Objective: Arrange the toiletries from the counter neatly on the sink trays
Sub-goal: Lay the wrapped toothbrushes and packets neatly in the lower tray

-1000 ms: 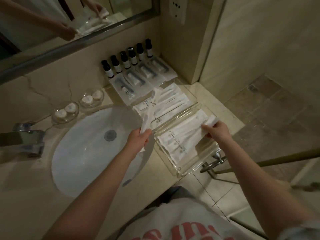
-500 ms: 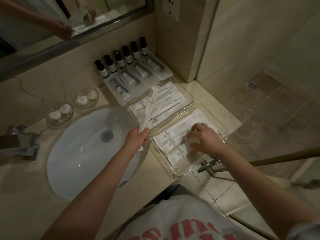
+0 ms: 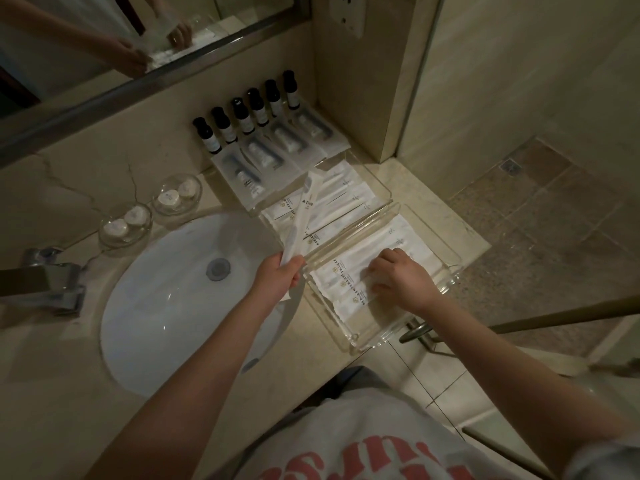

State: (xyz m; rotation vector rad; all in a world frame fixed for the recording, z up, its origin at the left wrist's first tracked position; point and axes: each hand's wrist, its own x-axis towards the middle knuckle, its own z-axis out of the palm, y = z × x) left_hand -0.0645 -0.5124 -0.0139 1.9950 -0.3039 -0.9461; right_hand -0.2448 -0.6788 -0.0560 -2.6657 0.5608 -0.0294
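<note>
My right hand (image 3: 398, 278) has dropped from the tray's far end onto the white packets (image 3: 346, 271) in the near tray (image 3: 446, 282), fingers curled round one to tuck it square. My left hand (image 3: 280, 275) pinches a long sachet (image 3: 301, 216) clear, ready next.

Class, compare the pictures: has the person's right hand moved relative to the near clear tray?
Yes. The right hand has moved from the near tray's right rim inward, over the white packets in its middle.

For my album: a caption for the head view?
Left hand holds a white packet; right hand touches packets in the near clear tray.
</note>
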